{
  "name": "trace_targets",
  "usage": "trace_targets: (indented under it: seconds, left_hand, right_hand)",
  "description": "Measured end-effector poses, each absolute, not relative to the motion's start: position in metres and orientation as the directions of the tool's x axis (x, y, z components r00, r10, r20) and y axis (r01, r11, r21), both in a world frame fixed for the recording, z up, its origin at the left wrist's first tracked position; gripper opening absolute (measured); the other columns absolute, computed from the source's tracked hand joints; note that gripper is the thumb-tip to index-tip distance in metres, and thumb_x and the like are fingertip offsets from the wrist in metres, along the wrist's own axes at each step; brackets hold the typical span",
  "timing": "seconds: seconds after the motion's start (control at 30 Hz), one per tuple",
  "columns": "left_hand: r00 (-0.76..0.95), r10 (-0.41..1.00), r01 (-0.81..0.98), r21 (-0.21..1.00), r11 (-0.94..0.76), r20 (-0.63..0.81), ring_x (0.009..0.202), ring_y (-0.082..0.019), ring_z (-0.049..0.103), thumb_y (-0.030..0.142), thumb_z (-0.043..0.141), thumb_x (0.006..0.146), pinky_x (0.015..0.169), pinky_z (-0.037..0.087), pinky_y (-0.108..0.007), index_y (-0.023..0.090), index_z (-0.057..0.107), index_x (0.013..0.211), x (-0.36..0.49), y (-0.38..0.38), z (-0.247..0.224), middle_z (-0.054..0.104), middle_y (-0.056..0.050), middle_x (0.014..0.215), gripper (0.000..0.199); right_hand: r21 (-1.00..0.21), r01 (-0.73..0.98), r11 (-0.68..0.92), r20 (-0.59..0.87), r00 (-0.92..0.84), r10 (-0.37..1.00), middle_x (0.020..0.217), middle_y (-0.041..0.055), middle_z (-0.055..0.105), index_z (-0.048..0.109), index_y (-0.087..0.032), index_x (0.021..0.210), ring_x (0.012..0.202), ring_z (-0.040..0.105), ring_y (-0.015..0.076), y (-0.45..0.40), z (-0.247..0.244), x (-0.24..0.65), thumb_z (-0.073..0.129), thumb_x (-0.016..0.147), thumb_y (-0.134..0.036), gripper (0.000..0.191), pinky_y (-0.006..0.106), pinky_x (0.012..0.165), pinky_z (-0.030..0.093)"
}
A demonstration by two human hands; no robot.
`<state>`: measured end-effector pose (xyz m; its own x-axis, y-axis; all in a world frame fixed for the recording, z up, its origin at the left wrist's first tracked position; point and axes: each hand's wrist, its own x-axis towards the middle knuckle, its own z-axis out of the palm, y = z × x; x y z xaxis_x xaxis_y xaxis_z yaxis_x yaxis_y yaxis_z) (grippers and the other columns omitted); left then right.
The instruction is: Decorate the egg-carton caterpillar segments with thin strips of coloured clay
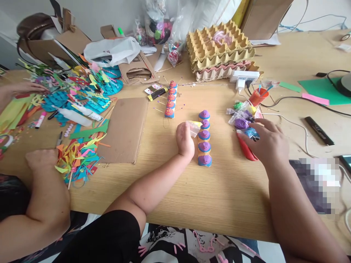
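In the head view my left hand [185, 139] is curled round a small clear plastic bag [194, 128] with something yellow in it. Just to its right stands a strip of egg-carton cups [204, 135], painted purple and blue with orange between. My right hand [270, 140] hovers with its fingers apart over small bags of coloured clay, by a purple one [241, 123] and a blue one [251, 133]. A red packet [248, 148] lies under its fingertips. Farther back is a finished-looking red and blue strip [170, 104] with thin sticks poking out.
A cardboard sheet [124, 129] lies left of centre. Stacked egg trays [219, 47] stand at the back, beside a power strip [245, 76]. An orange cup [258, 97], cables and a black marker [319, 130] are right. Another person's arms [46, 186] and paper scraps [79, 157] are left.
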<state>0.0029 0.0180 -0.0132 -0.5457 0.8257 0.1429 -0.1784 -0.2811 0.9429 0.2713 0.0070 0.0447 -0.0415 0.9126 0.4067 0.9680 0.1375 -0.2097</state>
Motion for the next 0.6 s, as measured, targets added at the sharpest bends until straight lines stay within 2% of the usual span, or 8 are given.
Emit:
trace_targets:
  seconds: [0.1, 0.27, 0.43, 0.6]
  left_hand:
    - [-0.58, 0.806, -0.205, 0.936, -0.286, 0.119, 0.084, -0.016, 0.06, 0.07, 0.06, 0.101, 0.082, 0.05, -0.031, 0.021, 0.061, 0.08, 0.002, 0.018, -0.012, 0.065, -0.001, 0.084, 0.054]
    - [-0.596, 0.798, -0.238, 0.931, -0.276, 0.084, 0.086, -0.015, 0.058, 0.062, 0.059, 0.104, 0.085, 0.05, -0.029, 0.021, 0.062, 0.083, 0.002, 0.018, -0.013, 0.063, 0.0, 0.084, 0.046]
    - [-0.589, 0.806, -0.263, 0.931, -0.252, 0.052, 0.09, -0.017, 0.058, 0.063, 0.058, 0.104, 0.09, 0.05, -0.032, 0.022, 0.063, 0.085, 0.004, 0.018, -0.012, 0.063, -0.001, 0.086, 0.046]
    - [-0.569, 0.822, -0.274, 0.937, -0.215, 0.022, 0.099, -0.022, 0.059, 0.067, 0.059, 0.102, 0.095, 0.05, -0.037, 0.025, 0.062, 0.082, 0.004, 0.016, -0.007, 0.063, -0.004, 0.087, 0.046]
  right_hand:
    - [-0.124, 0.984, 0.131, 0.241, -0.098, 0.966, 0.145, 0.0122, 0.072, 0.076, -0.029, 0.132, 0.122, 0.068, 0.044, 0.007, 0.036, 0.276, 0.08, 0.086, -0.054, 0.052, 0.057, 0.092, 0.06]
    - [-0.069, 0.989, 0.134, 0.167, -0.121, 0.978, 0.141, 0.0137, 0.071, 0.074, -0.025, 0.132, 0.118, 0.069, 0.0401, 0.002, 0.031, 0.263, 0.066, 0.095, -0.043, 0.042, 0.052, 0.09, 0.059]
    - [-0.142, 0.982, 0.122, 0.229, -0.087, 0.97, 0.137, 0.0155, 0.073, 0.073, -0.022, 0.127, 0.108, 0.072, 0.0365, 0.005, 0.03, 0.258, 0.061, 0.096, -0.035, 0.036, 0.048, 0.087, 0.058]
    - [-0.222, 0.971, 0.093, 0.249, -0.036, 0.968, 0.129, 0.0153, 0.078, 0.077, -0.021, 0.112, 0.105, 0.075, 0.0352, 0.01, 0.025, 0.26, 0.055, 0.101, -0.041, 0.031, 0.047, 0.087, 0.057]
